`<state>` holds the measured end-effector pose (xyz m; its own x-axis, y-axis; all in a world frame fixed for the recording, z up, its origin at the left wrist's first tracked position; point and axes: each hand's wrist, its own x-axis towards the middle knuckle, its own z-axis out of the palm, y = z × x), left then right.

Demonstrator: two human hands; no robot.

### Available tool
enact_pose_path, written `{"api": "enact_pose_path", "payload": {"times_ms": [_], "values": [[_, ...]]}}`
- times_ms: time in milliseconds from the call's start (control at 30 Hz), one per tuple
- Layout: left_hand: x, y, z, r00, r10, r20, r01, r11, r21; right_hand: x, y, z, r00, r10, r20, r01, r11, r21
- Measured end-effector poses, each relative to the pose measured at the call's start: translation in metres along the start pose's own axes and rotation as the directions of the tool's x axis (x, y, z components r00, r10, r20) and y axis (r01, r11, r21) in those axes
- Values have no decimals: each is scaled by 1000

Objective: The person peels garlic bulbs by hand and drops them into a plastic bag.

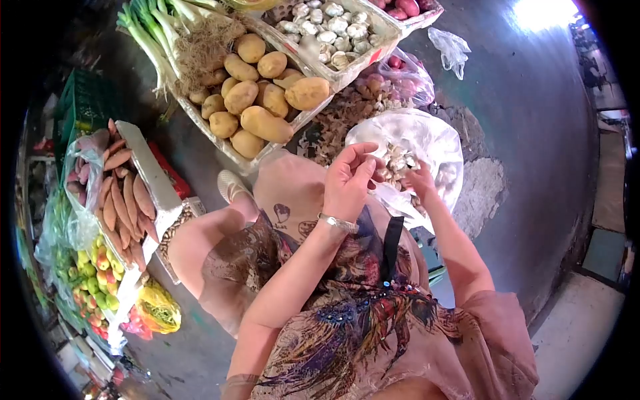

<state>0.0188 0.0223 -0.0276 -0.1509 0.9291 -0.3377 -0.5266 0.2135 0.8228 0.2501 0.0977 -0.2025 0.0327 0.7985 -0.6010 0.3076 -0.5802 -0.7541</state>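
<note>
A white plastic bag [443, 143] stands open in front of my knees, with garlic [399, 162] inside it. My left hand [350, 177] is over the bag's left edge, its fingers curled and pressed together; whatever they may hold is too small to make out. On the right, my right hand [419, 180] reaches into the bag, its fingertips at the garlic and partly hidden, so I cannot tell whether it grips any. Dry garlic skins [333, 123] lie on the floor just beyond the bag.
Potatoes [243, 97] fill a white box ahead, with leeks [157, 43] beside them. Behind is a box of garlic bulbs [333, 30]. A bag of red onions [403, 77] lies near it. Sweet potatoes [123, 200] and a yellow bag [160, 308] are at left.
</note>
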Motion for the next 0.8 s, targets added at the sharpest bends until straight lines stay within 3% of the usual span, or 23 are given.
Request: {"api": "enact_pose_path", "payload": {"times_ms": [33, 67, 133, 200, 233, 267, 333, 367, 400, 467, 500, 533, 633, 700, 733, 767, 800], "values": [[0, 0, -1, 1000, -3, -2, 3, 1000, -1, 11, 2, -13, 993, -35, 110, 18, 989, 148], [0, -1, -1, 1000, 14, 1, -14, 1000, -3, 33, 9, -24, 993, -109, 33, 113, 984, -138], [0, -1, -2, 999, 33, 4, -33, 999, -4, 48, -2, -34, 937, -332, -111, 247, 852, -461], [-1, 0, -1, 1000, 18, 0, -18, 1000, -1, 12, -62, -28, 952, -252, -172, 180, 919, -351], [-2, 0, -1, 1000, 11, -2, -11, 1000, 1, -2, -89, -28, 978, -175, -113, 134, 943, -304], [-2, 0, -1, 1000, 10, -10, -10, 1000, 13, 33, -59, -41, 891, -443, -99, 394, 862, -320], [0, 0, 0, 1000, -5, -16, 5, 1000, 20, 39, -63, -42, 861, -500, -96, 456, 840, -294], [0, -1, 0, 1000, 17, -10, -16, 999, 34, 38, -64, -45, 895, -433, -106, 364, 847, -387], [0, -2, 1, 999, 40, -4, -40, 998, 47, 43, -56, -51, 823, -568, -13, 466, 689, -556], [0, 0, 1, 1000, 14, -2, -14, 1000, 28, 64, -24, -59, 872, -485, -62, 313, 652, -690], [0, 0, 2, 1000, 2, -4, -2, 1000, 28, 70, -19, -62, 899, -435, -46, 230, 560, -796], [0, 0, 2, 1000, -9, -8, 9, 999, 30, 73, -13, -67, 902, -429, -43, 228, 558, -798], [3, -2, 1, 1000, -8, -4, 8, 999, 35, 72, -6, -68, 957, -271, 100, 277, 759, -589], [4, -4, 1, 1000, -4, -2, 4, 999, 35, 62, -10, -56, 980, -170, 107, 199, 750, -631], [6, -4, 1, 1000, 1, 5, -1, 1000, 28, 56, -12, -47, 992, -70, 108, 125, 731, -671], [6, -5, 1, 1000, 6, 13, -6, 1000, 21, 54, -1, -37, 986, -111, 128, 169, 676, -717], [5, -5, 2, 1000, 5, 11, -5, 1000, 20, 63, 28, -28, 964, -216, 153, 248, 535, -807]]}}
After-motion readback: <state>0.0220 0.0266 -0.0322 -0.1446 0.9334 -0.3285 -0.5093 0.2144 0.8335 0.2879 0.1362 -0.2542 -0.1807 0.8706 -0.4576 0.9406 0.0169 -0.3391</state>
